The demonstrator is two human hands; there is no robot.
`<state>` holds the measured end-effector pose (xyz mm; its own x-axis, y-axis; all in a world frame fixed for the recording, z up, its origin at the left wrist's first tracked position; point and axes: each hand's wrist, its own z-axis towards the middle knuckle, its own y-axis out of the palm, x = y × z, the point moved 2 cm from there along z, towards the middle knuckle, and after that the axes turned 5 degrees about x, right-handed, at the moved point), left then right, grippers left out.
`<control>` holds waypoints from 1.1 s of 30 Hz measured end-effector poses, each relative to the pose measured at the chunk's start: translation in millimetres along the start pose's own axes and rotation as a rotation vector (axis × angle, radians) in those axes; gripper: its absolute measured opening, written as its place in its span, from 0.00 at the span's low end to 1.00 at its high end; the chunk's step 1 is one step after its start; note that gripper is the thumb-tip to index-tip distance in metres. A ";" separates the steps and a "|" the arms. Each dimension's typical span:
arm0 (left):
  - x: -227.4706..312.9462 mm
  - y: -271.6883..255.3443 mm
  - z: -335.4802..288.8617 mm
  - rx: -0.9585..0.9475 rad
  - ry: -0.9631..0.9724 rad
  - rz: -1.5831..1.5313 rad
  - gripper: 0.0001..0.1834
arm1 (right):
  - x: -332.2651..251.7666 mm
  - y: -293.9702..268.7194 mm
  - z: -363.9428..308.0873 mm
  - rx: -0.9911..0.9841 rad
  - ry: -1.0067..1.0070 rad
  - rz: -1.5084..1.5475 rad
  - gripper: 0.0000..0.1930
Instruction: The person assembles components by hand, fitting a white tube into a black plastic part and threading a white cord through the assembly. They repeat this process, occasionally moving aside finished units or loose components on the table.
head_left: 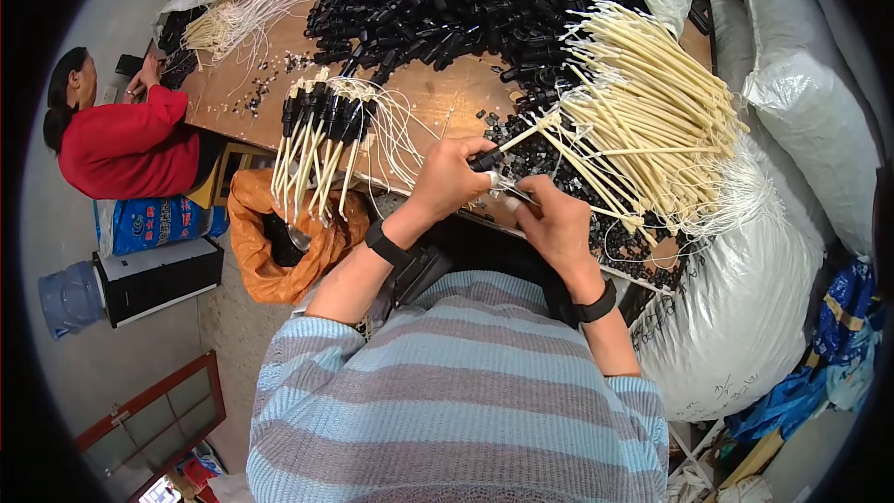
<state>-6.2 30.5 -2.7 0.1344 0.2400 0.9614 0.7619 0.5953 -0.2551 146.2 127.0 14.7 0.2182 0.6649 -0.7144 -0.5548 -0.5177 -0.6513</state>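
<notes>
In the head view, the left hand [449, 175] is clamped on a black plastic fitting [485, 161], which sits over the near edge of the table [447, 112] with a cream tube [521, 134] running from it toward the upper right. The fingers cover much of the fitting. The right hand [557, 224] is just beside it, thumb and forefinger drawn close at a small shiny piece [507, 188]; its shape is hard to make out, and whether the fingers grip it cannot be told. Shadow hides the space below the hands, and the far heap of black fittings [466, 5] is cut off at the top.

The table's near edge slants down to the right, close to both wrists. Bare board shows between the heap and a bundle of fitted tubes [326, 116] whose ends overhang the edge. On the right, a stack of cream tubes [652, 121] and scattered dark bits [643, 256] crowd the hands.

The tabletop is brown, worn board. White sacks [717, 317] bulge against its right end; an orange sack [247, 242] stands open below its near edge. At the far left a person in red [130, 144] sits by the table's end, near a blue bag [160, 224] and a water jug [70, 300].
</notes>
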 end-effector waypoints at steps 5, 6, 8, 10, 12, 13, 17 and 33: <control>6.4 -5.3 1.2 -0.121 -0.047 0.151 0.13 | 3.7 1.1 2.2 0.091 -0.171 -0.071 0.07; 6.8 -6.2 0.3 -0.160 -0.012 0.201 0.15 | 3.5 0.2 2.5 0.103 -0.112 -0.075 0.07; -1.0 -12.2 3.1 -0.153 0.093 0.319 0.18 | 2.6 -1.9 4.4 0.110 -0.054 -0.077 0.06; -3.7 -15.3 2.0 -0.148 0.198 0.439 0.20 | 2.4 -4.7 7.8 0.128 -0.045 -0.082 0.07; 6.4 -16.3 2.3 -0.247 0.103 0.449 0.23 | 2.3 -3.0 9.0 0.136 -0.057 -0.080 0.07; 7.6 -16.5 2.8 -0.245 0.102 0.449 0.23 | 3.3 -1.2 8.6 0.138 -0.073 -0.080 0.06; 11.7 -14.5 2.2 -0.312 0.088 0.466 0.22 | 1.0 1.6 8.3 0.094 -0.089 -0.082 0.06; 13.7 -8.2 2.2 -0.245 0.407 0.129 0.16 | 0.3 8.5 2.4 0.009 -0.107 -0.001 0.08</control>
<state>-12.0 30.7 12.4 0.4367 -0.0480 0.8983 0.8429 0.3707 -0.3900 139.7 124.1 9.5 0.1320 0.7197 -0.6817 -0.5620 -0.5122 -0.6495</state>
